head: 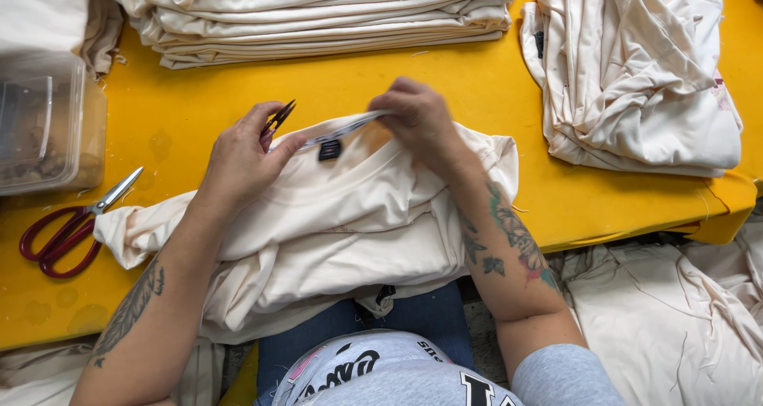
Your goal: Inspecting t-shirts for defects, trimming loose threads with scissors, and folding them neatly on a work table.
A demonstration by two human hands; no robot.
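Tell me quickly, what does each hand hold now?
Left hand: closed on small thread snips, touching the cream shirt.
Right hand: fingers pinching the shirt's neckline.

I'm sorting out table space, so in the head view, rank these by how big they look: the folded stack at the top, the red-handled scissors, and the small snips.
Largest to smallest:
1. folded stack
2. red-handled scissors
3. small snips, partly hidden in the left hand, so their full size is unsure.

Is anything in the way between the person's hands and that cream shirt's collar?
Nothing visible is. The left hand rests on the cream shirt at its neckline, holding small thread snips. The right hand pinches the collar edge near the dark neck label. The red-handled scissors lie apart on the yellow table.
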